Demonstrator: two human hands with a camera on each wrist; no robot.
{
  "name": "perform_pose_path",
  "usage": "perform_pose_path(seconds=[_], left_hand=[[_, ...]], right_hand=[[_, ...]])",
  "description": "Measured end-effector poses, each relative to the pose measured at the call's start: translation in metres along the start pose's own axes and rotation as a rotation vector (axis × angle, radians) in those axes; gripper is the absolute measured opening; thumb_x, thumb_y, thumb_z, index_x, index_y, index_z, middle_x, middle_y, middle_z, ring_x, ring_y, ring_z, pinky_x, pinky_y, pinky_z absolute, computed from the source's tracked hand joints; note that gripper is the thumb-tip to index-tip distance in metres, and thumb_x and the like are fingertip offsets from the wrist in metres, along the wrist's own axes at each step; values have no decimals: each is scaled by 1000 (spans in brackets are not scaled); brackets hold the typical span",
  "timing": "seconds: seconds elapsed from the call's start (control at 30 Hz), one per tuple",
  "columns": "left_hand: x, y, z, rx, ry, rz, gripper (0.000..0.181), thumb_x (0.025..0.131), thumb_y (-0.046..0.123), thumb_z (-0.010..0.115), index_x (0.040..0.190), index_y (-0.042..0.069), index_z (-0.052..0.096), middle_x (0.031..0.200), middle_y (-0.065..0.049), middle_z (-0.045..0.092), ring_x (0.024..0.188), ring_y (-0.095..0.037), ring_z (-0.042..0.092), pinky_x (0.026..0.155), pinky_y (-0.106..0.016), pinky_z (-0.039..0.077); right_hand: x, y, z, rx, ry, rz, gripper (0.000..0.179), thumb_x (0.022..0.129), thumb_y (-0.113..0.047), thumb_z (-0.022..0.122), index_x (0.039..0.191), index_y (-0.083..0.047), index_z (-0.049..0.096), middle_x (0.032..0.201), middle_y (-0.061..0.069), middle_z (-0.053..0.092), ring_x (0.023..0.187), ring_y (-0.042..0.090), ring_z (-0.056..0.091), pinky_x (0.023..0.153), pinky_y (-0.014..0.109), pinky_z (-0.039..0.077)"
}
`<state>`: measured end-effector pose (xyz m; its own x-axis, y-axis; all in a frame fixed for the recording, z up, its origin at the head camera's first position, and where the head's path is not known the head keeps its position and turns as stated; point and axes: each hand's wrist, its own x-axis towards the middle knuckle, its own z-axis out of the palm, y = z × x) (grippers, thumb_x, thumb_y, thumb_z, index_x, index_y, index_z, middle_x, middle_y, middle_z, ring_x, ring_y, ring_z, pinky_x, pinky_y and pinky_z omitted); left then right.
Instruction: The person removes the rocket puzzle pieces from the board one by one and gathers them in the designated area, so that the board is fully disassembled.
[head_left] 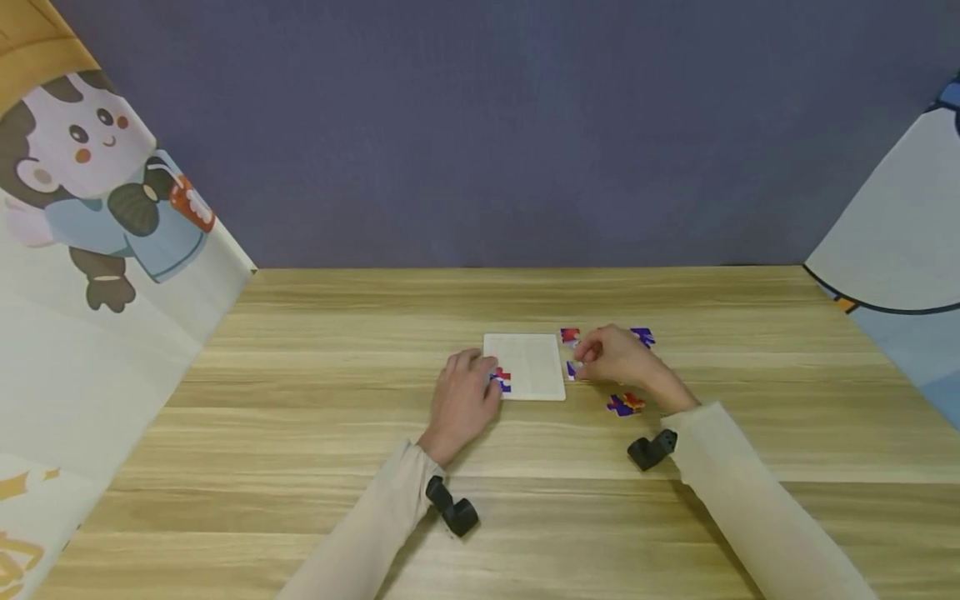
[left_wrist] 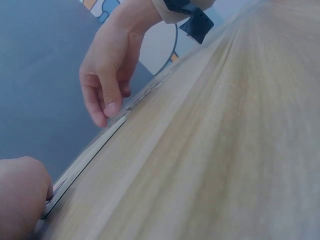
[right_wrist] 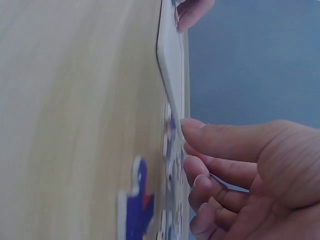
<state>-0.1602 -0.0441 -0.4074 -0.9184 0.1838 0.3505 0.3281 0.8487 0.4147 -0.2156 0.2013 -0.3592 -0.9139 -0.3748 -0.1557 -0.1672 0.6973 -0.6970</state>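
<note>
A pale square puzzle board (head_left: 534, 367) lies flat on the wooden table. My left hand (head_left: 461, 406) rests at its left edge, its fingertips beside a red and blue jigsaw piece (head_left: 504, 381) in the lower left corner of the board. To the right of the board hovers my right hand (head_left: 618, 358), low over loose jigsaw pieces, with the thumb and fingers bent. In the right wrist view a small gap shows between thumb (right_wrist: 220, 140) and forefinger, and no piece is visible there. One purple and white piece (head_left: 572, 370) lies just below those fingertips.
Other loose pieces lie around the right hand: a red one (head_left: 570, 335) behind it, a purple one (head_left: 642, 336) at the far right, and purple and orange ones (head_left: 625, 405) nearer me. A dark wall (head_left: 525, 133) stands behind the table.
</note>
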Motion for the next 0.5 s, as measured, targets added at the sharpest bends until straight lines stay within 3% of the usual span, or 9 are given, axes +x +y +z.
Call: perform_pose_path(seconds=[0.23, 0.5], left_hand=[[0, 0, 0, -6, -12, -9, 33, 88, 16, 54, 116, 5, 66, 126, -19, 58, 120, -34, 51, 99, -47, 44], [0, 1, 0, -5, -5, -2, 32, 88, 16, 55, 115, 5, 66, 125, -18, 59, 119, -33, 51, 99, -46, 44]], right_hand=[[6, -9, 9, 67, -13, -30, 21, 80, -3, 71, 99, 5, 66, 78, 7, 60, 64, 13, 51, 56, 22, 45], [15, -25, 22, 63, -12, -88, 20, 79, -3, 72, 98, 4, 67, 78, 6, 59, 66, 13, 49, 60, 24, 43]])
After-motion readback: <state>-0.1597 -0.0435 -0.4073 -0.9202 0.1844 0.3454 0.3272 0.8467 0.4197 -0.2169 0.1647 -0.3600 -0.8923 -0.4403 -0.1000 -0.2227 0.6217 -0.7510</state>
